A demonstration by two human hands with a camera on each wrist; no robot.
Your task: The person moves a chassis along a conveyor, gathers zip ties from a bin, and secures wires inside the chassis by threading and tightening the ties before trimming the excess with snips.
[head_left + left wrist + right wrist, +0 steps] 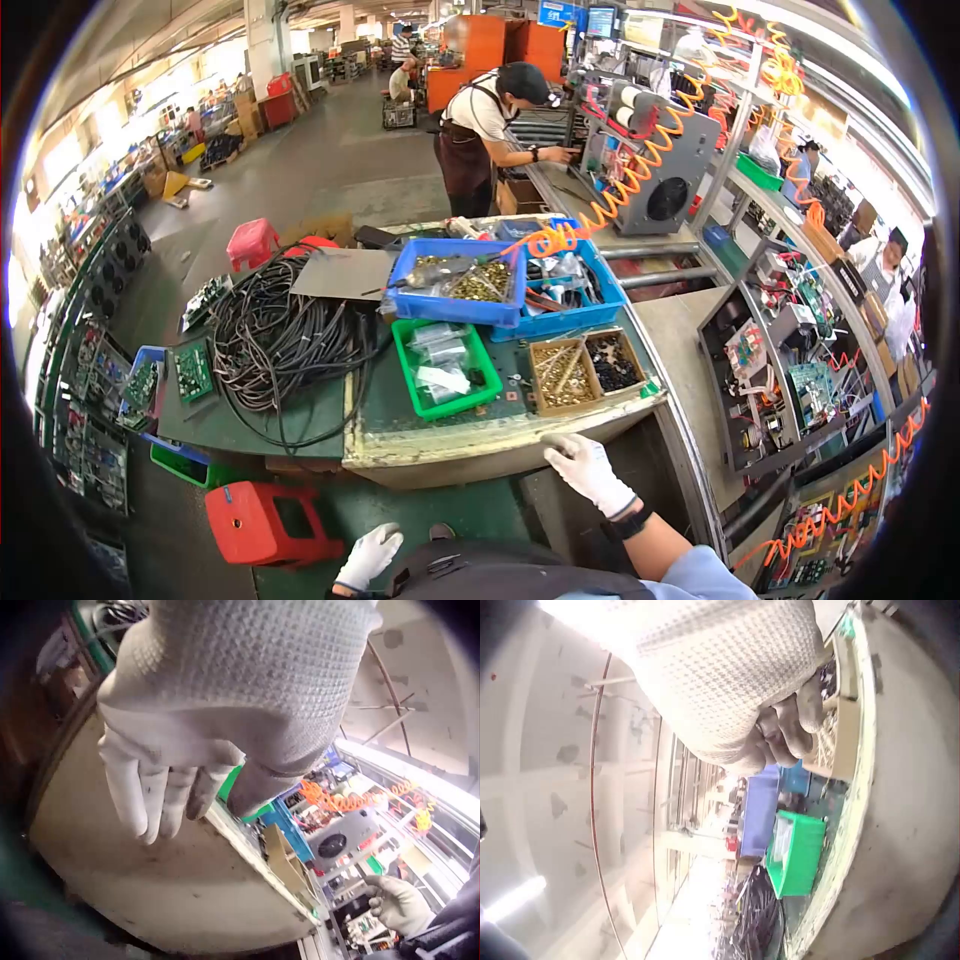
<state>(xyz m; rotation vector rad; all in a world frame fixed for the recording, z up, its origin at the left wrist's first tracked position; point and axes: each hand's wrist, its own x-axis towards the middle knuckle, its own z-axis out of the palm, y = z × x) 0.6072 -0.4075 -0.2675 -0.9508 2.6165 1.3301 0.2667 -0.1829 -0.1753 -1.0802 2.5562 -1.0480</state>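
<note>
My left hand (371, 556), in a white glove, hangs low in front of the bench, holding nothing; in the left wrist view the same hand (225, 712) has its fingers loosely extended. The gloved right hand (590, 474) is raised just off the bench's front edge, below the cardboard boxes of screws (563, 376). Its fingers curl loosely around nothing in the right wrist view, where the hand (727, 682) is near a cardboard box (844, 742). A green bin (437, 398) with plastic bags stands left of the boxes.
Blue bins (462, 312) stand behind the green one. A heap of black cables (265, 335) and circuit boards (193, 372) lie to the left. A red stool (262, 524) stands on the floor. Another person (484, 130) works beyond the bench beside a grey machine (668, 165). Orange coiled hoses hang right.
</note>
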